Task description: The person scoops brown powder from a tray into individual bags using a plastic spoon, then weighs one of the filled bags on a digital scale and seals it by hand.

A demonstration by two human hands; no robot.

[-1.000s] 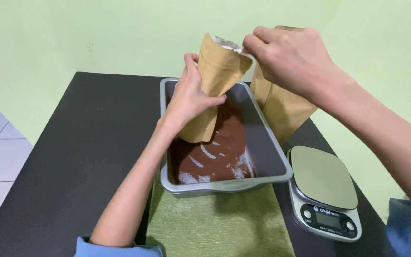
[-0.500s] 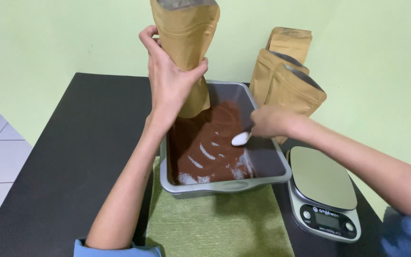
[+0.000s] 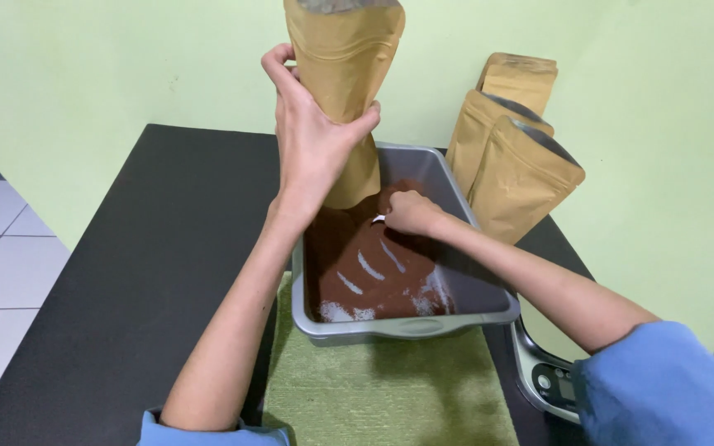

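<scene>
We work over one black table (image 3: pixel 126 272), with one green mat (image 3: pixel 373 388) lying on it and one grey metal tray (image 3: pixel 411 326) resting on the mat, holding a layer of brown powder (image 3: pixel 373 264) scraped thin in pale streaks. To the tray's right stand three empty-looking kraft pouches (image 3: pixel 514 157), mouths open, so with the one we hold there are four pouches in all. Our left hand (image 3: pixel 316 140) wraps its fingers tight round the raised kraft pouch (image 3: pixel 345 74), holding it upright above the tray's far end. Our right hand (image 3: pixel 406 213) is down in the powder, closed round a small white scoop (image 3: pixel 378 219) that barely shows. We judge this the scooping step; next the load must rise level to the pouch mouth without spilling. One digital scale (image 3: pixel 551 376) peeks out at the lower right.
</scene>
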